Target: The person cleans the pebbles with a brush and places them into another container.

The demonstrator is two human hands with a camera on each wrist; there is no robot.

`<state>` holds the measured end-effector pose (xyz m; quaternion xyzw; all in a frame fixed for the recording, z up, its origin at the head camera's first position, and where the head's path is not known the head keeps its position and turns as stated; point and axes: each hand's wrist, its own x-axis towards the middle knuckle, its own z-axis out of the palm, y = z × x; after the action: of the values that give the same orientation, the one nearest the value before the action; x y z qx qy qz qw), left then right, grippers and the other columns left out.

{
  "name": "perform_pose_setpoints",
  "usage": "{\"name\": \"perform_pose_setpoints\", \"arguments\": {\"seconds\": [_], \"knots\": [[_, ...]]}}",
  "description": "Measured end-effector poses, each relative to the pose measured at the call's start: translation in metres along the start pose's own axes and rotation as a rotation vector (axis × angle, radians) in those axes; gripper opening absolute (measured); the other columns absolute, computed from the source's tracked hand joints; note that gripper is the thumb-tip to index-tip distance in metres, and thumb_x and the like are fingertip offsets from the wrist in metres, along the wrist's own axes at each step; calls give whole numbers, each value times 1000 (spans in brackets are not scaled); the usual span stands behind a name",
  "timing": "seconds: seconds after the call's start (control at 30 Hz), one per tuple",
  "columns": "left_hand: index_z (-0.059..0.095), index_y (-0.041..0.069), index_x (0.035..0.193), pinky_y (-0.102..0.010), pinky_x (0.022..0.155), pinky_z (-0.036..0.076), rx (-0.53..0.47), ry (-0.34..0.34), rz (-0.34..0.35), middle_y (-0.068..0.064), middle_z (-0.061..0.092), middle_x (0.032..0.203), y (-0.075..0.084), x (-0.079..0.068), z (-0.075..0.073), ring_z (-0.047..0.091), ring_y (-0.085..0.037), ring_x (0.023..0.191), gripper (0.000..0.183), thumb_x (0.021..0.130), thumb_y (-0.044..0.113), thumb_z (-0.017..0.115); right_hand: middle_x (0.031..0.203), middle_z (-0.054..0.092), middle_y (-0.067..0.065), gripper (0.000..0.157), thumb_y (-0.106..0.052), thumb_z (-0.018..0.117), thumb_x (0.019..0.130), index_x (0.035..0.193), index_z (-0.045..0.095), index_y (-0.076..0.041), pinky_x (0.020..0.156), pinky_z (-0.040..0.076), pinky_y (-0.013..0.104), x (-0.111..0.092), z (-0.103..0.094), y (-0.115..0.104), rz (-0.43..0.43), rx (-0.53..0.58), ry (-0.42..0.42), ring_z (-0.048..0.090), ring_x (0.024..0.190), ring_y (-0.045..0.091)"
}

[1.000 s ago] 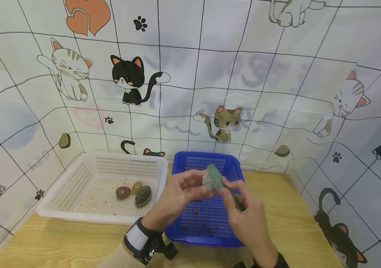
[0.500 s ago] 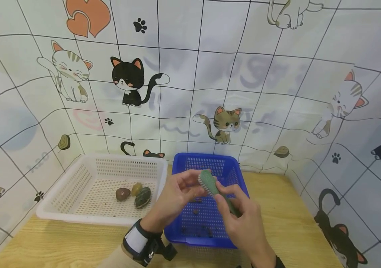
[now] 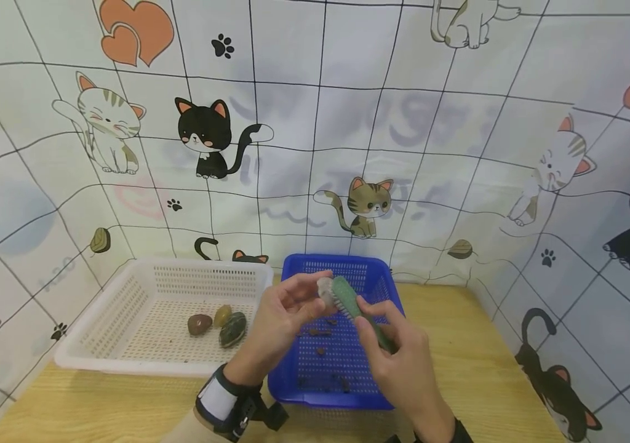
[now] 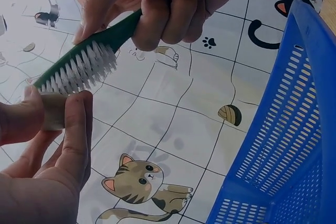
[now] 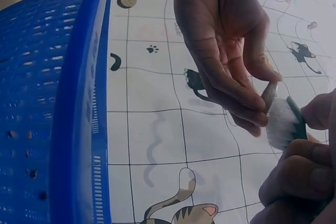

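Observation:
Between its thumb and fingers my left hand (image 3: 282, 311) pinches a small pale stone (image 3: 326, 291), held up over the blue basket. My right hand (image 3: 400, 354) grips the handle of a green brush (image 3: 346, 296), its head tilted toward the stone. In the left wrist view the white bristles (image 4: 84, 69) touch the top edge of the stone (image 4: 53, 111). From the right wrist, the stone (image 5: 269, 97) looks thin and edge-on, with the bristles (image 5: 282, 123) against its face.
The blue basket (image 3: 334, 403) beneath the hands has several small brown bits in it. Left of it stands a white basket (image 3: 143, 368) with a reddish-brown stone (image 3: 200, 324), a yellowish stone (image 3: 223, 316) and a dark green striped stone (image 3: 232, 330). A wooden table (image 3: 453, 320) carries both.
The brush and both hands have shifted slightly left. The brush head covered the stone half a second ago; now the stone shows beside the bristles. The view has turned a little.

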<state>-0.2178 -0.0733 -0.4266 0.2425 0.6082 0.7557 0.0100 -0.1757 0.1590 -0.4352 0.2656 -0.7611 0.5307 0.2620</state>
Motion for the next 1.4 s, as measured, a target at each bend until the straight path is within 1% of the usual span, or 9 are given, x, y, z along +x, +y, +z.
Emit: {"name": "perform_pose_setpoints", "arguments": {"seconds": [0.2, 0.37, 0.53, 0.67, 0.77, 0.9, 1.07, 1.27, 1.4], "knots": [[67, -6, 154, -33, 101, 72, 13, -102, -23, -25, 81, 143, -2, -1, 4, 86, -12, 113, 45, 112, 5, 76, 96, 88, 17, 29, 11, 70, 107, 130, 75, -6, 36, 31, 8, -2, 4, 1, -93, 27, 8, 31, 50, -20], [65, -6, 157, -39, 106, 72, -27, -126, -20, -31, 76, 150, 0, 1, 8, 87, -14, 116, 46, 113, 5, 74, 73, 77, 0, 28, 8, 71, 109, 131, 76, -8, 38, 30, 8, 1, 1, 1, -46, -22, 34, 28, 50, -19], [63, 2, 163, -36, 102, 72, -15, -44, -10, -26, 75, 155, 5, -1, 5, 87, -15, 116, 51, 114, 11, 75, 115, 89, 21, 24, 7, 72, 109, 127, 76, -8, 37, 31, 10, 2, -3, -2, -17, -12, 19, 32, 49, -18], [66, 5, 161, -35, 105, 71, 0, -1, -8, -20, 77, 155, 6, 0, 5, 86, -15, 121, 50, 113, 10, 76, 102, 88, 20, 26, 8, 72, 108, 128, 75, -8, 36, 33, 10, 2, 1, -3, -55, 26, -15, 35, 49, -18], [68, 5, 160, -34, 106, 70, 10, -40, -1, -19, 77, 155, 4, 3, 6, 84, -14, 125, 49, 112, 8, 77, 77, 79, 8, 29, 11, 71, 106, 129, 74, -6, 37, 32, 8, 2, 4, -2, -102, 33, -24, 33, 50, -19], [68, -2, 156, -34, 108, 70, 10, -107, -7, -25, 77, 152, 1, 4, 10, 84, -12, 123, 46, 111, 5, 76, 73, 77, 5, 30, 14, 72, 104, 129, 73, -4, 38, 31, 7, 2, 5, 1, -129, 28, -3, 32, 49, -18], [66, -5, 156, -37, 107, 71, -11, -122, -31, -30, 76, 150, 0, 3, 11, 87, -13, 116, 46, 112, 3, 74, 76, 81, 6, 29, 11, 73, 106, 130, 76, -7, 37, 30, 8, 4, 0, 4, -91, -10, 33, 30, 48, -18], [61, 0, 164, -38, 107, 71, -58, -78, -26, -30, 73, 156, -1, 2, 6, 86, -16, 119, 51, 114, 5, 71, 121, 89, 22, 21, 4, 73, 110, 126, 77, -10, 36, 28, 10, 6, -5, 3, -2, -33, 23, 29, 46, -18], [64, 3, 163, -36, 106, 71, -54, -15, -24, -24, 75, 155, -1, 2, 3, 87, -16, 118, 51, 113, 8, 74, 115, 89, 23, 21, 6, 71, 110, 126, 75, -7, 35, 31, 10, 5, -2, 2, -17, 5, -21, 32, 47, -19]]}}
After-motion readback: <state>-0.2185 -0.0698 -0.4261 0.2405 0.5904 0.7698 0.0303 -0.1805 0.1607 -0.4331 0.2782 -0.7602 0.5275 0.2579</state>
